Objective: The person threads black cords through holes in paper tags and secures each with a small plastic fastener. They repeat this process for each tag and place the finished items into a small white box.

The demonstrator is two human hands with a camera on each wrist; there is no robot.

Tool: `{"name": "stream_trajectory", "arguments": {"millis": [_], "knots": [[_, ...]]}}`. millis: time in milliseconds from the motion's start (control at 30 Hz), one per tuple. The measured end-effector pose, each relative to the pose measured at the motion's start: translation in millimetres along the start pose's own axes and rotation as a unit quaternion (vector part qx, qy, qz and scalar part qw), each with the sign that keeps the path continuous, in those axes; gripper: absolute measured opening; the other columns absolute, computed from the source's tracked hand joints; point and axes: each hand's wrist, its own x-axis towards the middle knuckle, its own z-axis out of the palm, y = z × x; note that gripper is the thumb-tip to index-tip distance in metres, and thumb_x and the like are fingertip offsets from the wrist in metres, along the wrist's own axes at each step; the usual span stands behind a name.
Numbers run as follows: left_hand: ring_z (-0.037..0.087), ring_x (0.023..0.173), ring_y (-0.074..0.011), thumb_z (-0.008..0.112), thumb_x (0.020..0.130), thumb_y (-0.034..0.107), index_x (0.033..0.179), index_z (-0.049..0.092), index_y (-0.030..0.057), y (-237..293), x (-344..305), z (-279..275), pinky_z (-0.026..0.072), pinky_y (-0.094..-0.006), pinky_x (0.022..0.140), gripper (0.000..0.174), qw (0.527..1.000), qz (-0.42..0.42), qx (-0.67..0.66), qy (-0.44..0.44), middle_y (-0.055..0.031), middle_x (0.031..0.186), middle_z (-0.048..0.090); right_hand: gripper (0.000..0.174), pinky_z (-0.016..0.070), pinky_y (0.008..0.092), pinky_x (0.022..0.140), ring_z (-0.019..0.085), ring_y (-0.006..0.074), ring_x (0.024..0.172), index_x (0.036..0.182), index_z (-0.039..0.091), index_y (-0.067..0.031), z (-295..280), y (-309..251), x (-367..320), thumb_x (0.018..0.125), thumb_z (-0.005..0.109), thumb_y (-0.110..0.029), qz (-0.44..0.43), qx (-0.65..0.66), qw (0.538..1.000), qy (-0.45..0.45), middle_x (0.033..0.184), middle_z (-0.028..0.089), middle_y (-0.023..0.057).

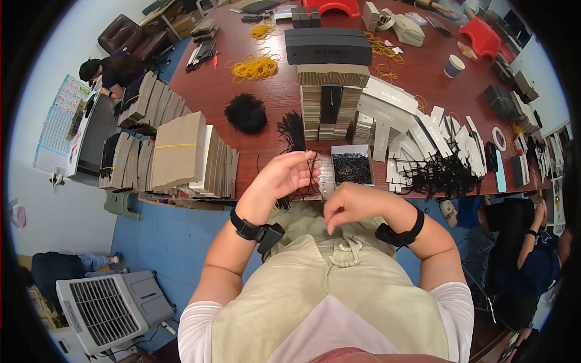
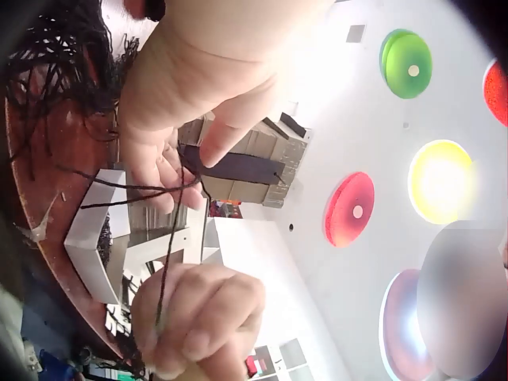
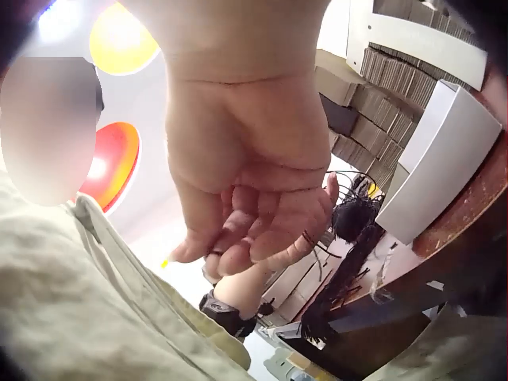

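Note:
A thin black cord (image 2: 169, 254) runs between both hands just in front of the table's near edge. My left hand (image 1: 281, 175) pinches it between thumb and fingers, and a loop of the cord crosses those fingers. Lower down, my right hand (image 1: 357, 202) has its fingers curled in and grips the other end. Behind the left hand lies a bundle of black cords (image 1: 292, 130). An open white box (image 3: 444, 151) stands beyond the right hand, with small black pieces (image 1: 353, 168) inside it.
Stacks of grey-brown cardboard pieces (image 1: 180, 148) line the left side. Another tall stack (image 1: 308, 100) stands behind the white box. White tags with black cords (image 1: 445, 172) spread at right. A ball of black cord (image 1: 245, 114) and yellow rubber bands (image 1: 254, 68) lie farther back.

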Motion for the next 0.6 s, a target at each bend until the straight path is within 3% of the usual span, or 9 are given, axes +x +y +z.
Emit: {"name": "stream_trajectory", "arguments": {"millis": [100, 200, 267, 333, 400, 433, 467, 533, 600], "knots": [[0.060, 0.087, -0.0244, 0.057, 0.087, 0.016, 0.109, 0.051, -0.0018, 8.5, -2.4, -3.7, 0.0502, -0.0350, 0.080, 0.029, 0.997, 0.065, -0.004, 0.041, -0.0129, 0.097, 0.060, 0.010, 0.0453, 0.0243, 0.055, 0.061, 0.0097, 0.060, 0.075, 0.067, -0.0048, -9.9, -9.1, -13.4, 0.076, 0.071, -0.015, 0.070, 0.052, 0.989, -0.120, 0.068, 0.066, 0.0024], [0.061, 0.087, -0.0242, 0.058, 0.087, 0.018, 0.109, 0.050, -0.0029, 15.1, -4.4, -14.5, 0.0507, -0.0338, 0.077, 0.031, 0.956, 0.108, 0.194, 0.191, -0.0125, 0.095, 0.060, 0.010, 0.0456, 0.0234, 0.055, 0.060, 0.0083, 0.060, 0.076, 0.068, -0.0046, -23.4, -11.2, -26.9, 0.076, 0.071, -0.014, 0.055, 0.098, 0.984, -0.137, 0.067, 0.065, 0.0021], [0.061, 0.082, -0.0238, 0.060, 0.086, 0.020, 0.102, 0.055, -0.0028, 14.7, -10.4, -17.6, 0.0495, -0.0338, 0.072, 0.029, 0.777, 0.205, 0.498, 0.325, -0.0137, 0.088, 0.061, 0.009, 0.0459, 0.0229, 0.055, 0.060, 0.0082, 0.061, 0.077, 0.068, -0.0028, -30.6, -15.3, -35.6, 0.076, 0.071, -0.011, 0.035, 0.116, 0.990, -0.072, 0.068, 0.065, 0.0024], [0.062, 0.077, -0.0234, 0.062, 0.085, 0.023, 0.095, 0.059, -0.0027, 13.4, -14.2, -17.7, 0.0484, -0.0338, 0.067, 0.028, 0.480, 0.272, 0.728, 0.407, -0.0149, 0.082, 0.062, 0.009, 0.0463, 0.0228, 0.057, 0.060, 0.0083, 0.063, 0.077, 0.067, -0.0017, -37.0, -18.7, -40.9, 0.076, 0.071, -0.010, 0.029, 0.122, 0.992, -0.013, 0.069, 0.065, 0.0026], [0.063, 0.065, -0.0236, 0.055, 0.088, 0.040, 0.079, 0.064, -0.0024, 8.3, -9.4, -15.5, 0.0496, -0.0353, 0.060, 0.045, 0.772, 0.133, 0.553, 0.284, -0.0164, 0.073, 0.064, 0.010, 0.0465, 0.0252, 0.057, 0.062, 0.0145, 0.065, 0.075, 0.067, -0.0009, -35.9, -23.5, -35.2, 0.072, 0.074, -0.007, -0.044, 0.097, 0.991, 0.082, 0.072, 0.066, 0.0073], [0.063, 0.064, -0.0228, 0.049, 0.089, 0.045, 0.081, 0.064, -0.0029, 10.2, -14.1, -0.3, 0.0506, -0.0338, 0.060, 0.051, 0.854, 0.027, 0.487, 0.180, -0.0163, 0.075, 0.064, 0.011, 0.0468, 0.0253, 0.058, 0.062, 0.0148, 0.065, 0.075, 0.067, -0.0010, -34.2, -26.1, -28.9, 0.071, 0.074, -0.007, -0.063, 0.084, 0.986, 0.130, 0.072, 0.066, 0.0076], [0.063, 0.062, -0.0220, 0.043, 0.091, 0.050, 0.084, 0.064, -0.0033, 10.8, -18.9, 16.3, 0.0515, -0.0322, 0.060, 0.058, 0.908, -0.080, 0.405, 0.069, -0.0163, 0.077, 0.065, 0.011, 0.0471, 0.0254, 0.059, 0.063, 0.0150, 0.066, 0.075, 0.067, -0.0010, -32.7, -29.2, -22.1, 0.071, 0.075, -0.007, -0.082, 0.070, 0.978, 0.177, 0.072, 0.066, 0.0079], [0.063, 0.064, -0.0208, 0.036, 0.092, 0.055, 0.087, 0.062, -0.0047, -2.5, -14.1, 26.8, 0.0528, -0.0306, 0.062, 0.066, 0.939, -0.124, 0.320, 0.001, -0.0161, 0.079, 0.065, 0.007, 0.0466, 0.0245, 0.062, 0.062, 0.0125, 0.067, 0.078, 0.068, -0.0035, -28.4, -34.9, -9.5, 0.074, 0.071, -0.009, -0.099, 0.040, 0.975, 0.194, 0.072, 0.066, 0.0039], [0.063, 0.073, -0.0228, 0.043, 0.093, 0.042, 0.095, 0.059, -0.0039, -3.3, -7.5, 25.5, 0.0521, -0.0317, 0.069, 0.049, 0.978, -0.096, 0.183, -0.018, -0.0159, 0.085, 0.064, 0.007, 0.0463, 0.0244, 0.061, 0.061, 0.0122, 0.066, 0.078, 0.068, -0.0043, -19.4, -34.3, 2.4, 0.074, 0.071, -0.009, -0.134, 0.047, 0.973, 0.180, 0.071, 0.066, 0.0033]]}}
